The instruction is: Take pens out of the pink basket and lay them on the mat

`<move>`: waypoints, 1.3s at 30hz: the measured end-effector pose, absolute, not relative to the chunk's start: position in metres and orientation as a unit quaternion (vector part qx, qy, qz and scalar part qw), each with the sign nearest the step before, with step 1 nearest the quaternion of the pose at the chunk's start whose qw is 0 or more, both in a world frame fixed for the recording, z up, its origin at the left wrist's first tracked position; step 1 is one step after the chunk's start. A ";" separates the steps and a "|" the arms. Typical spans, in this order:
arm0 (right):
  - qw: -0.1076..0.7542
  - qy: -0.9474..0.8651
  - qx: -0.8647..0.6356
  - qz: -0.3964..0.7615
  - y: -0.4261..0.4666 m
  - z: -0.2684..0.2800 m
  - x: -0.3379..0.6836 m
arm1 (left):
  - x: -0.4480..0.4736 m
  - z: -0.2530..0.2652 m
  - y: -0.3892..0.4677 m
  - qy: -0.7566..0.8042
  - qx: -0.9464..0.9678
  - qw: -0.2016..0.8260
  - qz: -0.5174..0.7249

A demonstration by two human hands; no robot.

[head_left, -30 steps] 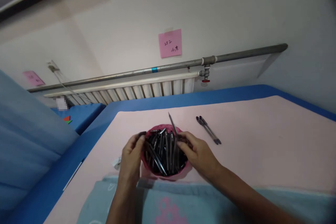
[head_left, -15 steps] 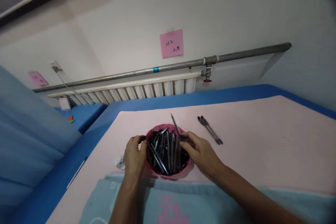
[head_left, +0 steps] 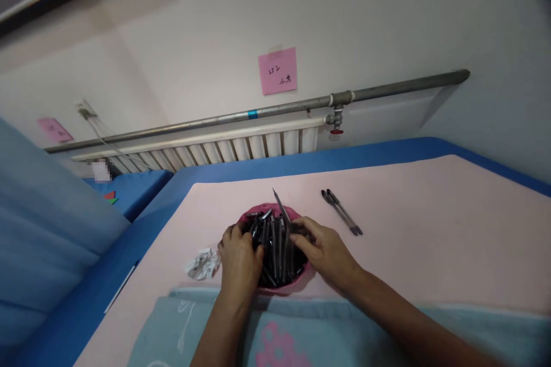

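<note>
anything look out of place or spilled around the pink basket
Nothing looks spilled, but a crumpled white paper-like wad lies on the pale pink table cover, left of the round pink basket, looking like discarded litter. Two slim dark-capped pens also lie outside the basket, to its right, neatly side by side.

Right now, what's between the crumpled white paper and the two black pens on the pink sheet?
The head view shows the left hand, round pink basket of dark pens, then right hand.

The right hand (head_left: 327,250) holds a pen (head_left: 281,205) over a pink basket (head_left: 260,208).
</note>
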State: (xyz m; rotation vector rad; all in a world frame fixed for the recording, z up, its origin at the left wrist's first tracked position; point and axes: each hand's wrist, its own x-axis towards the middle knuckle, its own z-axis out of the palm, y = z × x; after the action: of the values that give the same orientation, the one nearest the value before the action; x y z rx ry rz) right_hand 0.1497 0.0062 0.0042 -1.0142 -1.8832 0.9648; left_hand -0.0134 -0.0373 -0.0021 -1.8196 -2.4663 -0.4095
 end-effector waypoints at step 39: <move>0.259 -0.886 -0.304 0.236 -0.007 0.000 0.147 | -0.029 0.008 -0.041 -0.502 -0.251 -0.463 -0.685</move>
State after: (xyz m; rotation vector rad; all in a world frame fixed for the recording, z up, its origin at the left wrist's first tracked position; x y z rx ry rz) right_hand 0.1470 -0.0069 0.0002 -0.8237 -2.4013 0.6409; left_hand -0.0293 -0.0409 0.0081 -1.1640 -2.3271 -3.1754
